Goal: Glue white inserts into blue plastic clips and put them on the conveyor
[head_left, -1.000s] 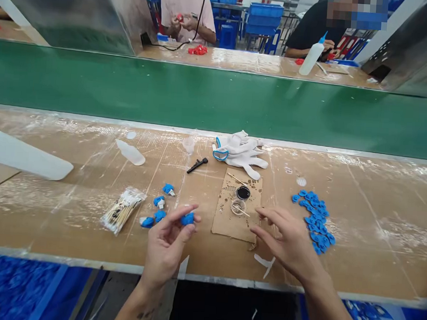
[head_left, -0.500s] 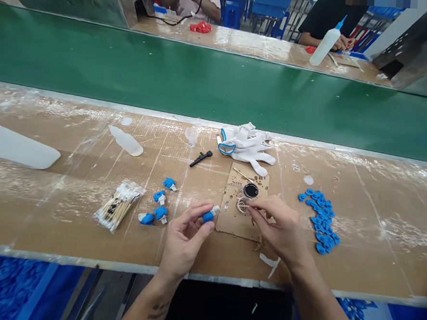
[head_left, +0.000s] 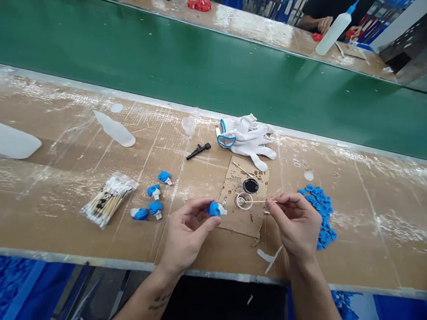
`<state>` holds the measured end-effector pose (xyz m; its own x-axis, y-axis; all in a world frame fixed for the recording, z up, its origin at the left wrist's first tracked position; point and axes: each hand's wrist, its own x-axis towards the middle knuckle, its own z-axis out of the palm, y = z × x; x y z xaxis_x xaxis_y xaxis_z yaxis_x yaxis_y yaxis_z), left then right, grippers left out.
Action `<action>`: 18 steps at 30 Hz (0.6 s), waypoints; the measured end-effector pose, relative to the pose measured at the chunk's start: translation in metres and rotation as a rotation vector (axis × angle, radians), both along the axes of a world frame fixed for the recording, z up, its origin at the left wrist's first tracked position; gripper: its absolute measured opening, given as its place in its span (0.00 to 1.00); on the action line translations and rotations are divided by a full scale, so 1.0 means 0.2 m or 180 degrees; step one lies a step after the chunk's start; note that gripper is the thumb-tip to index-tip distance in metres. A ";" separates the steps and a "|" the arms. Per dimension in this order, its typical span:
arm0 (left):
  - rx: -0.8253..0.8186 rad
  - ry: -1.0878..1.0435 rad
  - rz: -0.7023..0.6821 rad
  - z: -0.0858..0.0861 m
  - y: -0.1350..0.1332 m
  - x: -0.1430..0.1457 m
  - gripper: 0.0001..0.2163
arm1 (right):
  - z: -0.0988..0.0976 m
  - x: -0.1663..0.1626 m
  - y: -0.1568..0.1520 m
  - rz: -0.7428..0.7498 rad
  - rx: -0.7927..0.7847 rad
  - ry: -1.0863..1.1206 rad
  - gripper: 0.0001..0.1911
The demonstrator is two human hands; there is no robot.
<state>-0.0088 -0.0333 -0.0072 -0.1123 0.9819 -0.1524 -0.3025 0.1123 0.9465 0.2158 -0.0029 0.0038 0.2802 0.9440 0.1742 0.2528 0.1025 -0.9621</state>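
Note:
Between the thumb and fingers of my left hand (head_left: 191, 231) is a small blue and grey plastic part (head_left: 216, 209), its grey end pointing right. My right hand (head_left: 296, 220) pinches a cotton swab (head_left: 257, 201), held nearly level with its far end over a small clear cup (head_left: 243, 206). Whether that end touches the cup I cannot tell. Just behind the cup stands a little pot of black liquid (head_left: 251, 185). Both are on a stained cardboard piece (head_left: 242, 224), where another swab (head_left: 242, 169) lies.
Several blue and grey parts (head_left: 155, 208) and a bag of swabs (head_left: 109, 199) lie left. Blue discs (head_left: 323, 220) are piled right. White gloves (head_left: 249, 140), a black toy-like piece (head_left: 198, 151) and a plastic bottle (head_left: 116, 129) lie behind. Beyond runs a green belt (head_left: 205, 63), with co-workers across it.
My right hand has drawn back to the right, so the swab now shows at length over the cup. My left hand still holds the part, turned slightly. The camera view has tilted down.

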 end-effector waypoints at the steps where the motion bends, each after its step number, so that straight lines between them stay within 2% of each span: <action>1: -0.0007 -0.0017 -0.0016 -0.01 0.00 0.00 0.15 | 0.00 0.00 0.00 0.0002 0.0004 -0.0024 0.12; 6: -0.0135 -0.0537 -0.0175 -0.03 -0.01 0.03 0.21 | 0.01 -0.01 0.00 -0.0030 0.0016 -0.0121 0.10; 10: -0.0292 -0.0795 -0.0118 -0.01 -0.01 0.04 0.16 | 0.01 -0.01 0.00 -0.0079 0.0005 -0.0122 0.11; 15: -0.0214 -0.0467 -0.0226 0.00 0.00 0.05 0.17 | 0.03 -0.02 0.00 -0.0137 0.0075 -0.0009 0.11; 18: 0.0057 0.0105 -0.0273 0.00 0.00 0.06 0.14 | 0.04 -0.02 0.00 -0.0140 0.0115 0.0071 0.11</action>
<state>0.0027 -0.0330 -0.0074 -0.0325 0.9907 -0.1323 -0.2610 0.1194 0.9579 0.2127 -0.0024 0.0126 0.3256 0.9238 0.2013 0.2365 0.1266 -0.9633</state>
